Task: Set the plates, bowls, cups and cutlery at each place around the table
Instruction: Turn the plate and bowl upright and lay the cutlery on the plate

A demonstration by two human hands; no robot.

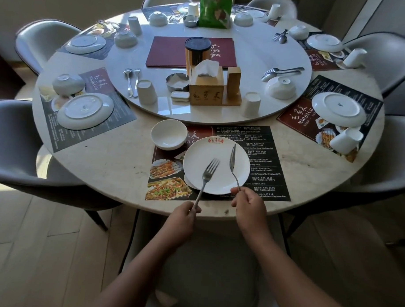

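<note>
I look down on a round table point(118, 173) whose middle is taken by a pale turntable point(253, 51). The turntable carries a red menu point(168, 51), a wooden tissue box point(207, 87) and upturned cups point(146, 91). At the table's near edge lies a dark printed placemat point(270, 169). On it sits a white plate point(216, 153), right way up, with a red mark at its far rim. A second plate point(84, 110) by the table's left edge and a third plate point(338, 109) by its right edge lie face down on their own mats. A small white bowl point(169, 133) stands upright on the placemat's far left part, just beside the near plate. My left grip point(182, 215) hovers over the table's near edge, clenched round the end of a fork point(206, 176) that slants up, with its tines over the plate's left half. My right grip point(249, 202), at the plate's near right rim, pinches the handle end of a spoon point(233, 161). The spoon shows edge-on, its head over the plate's right half. I cannot tell whether either piece touches the plate.
</note>
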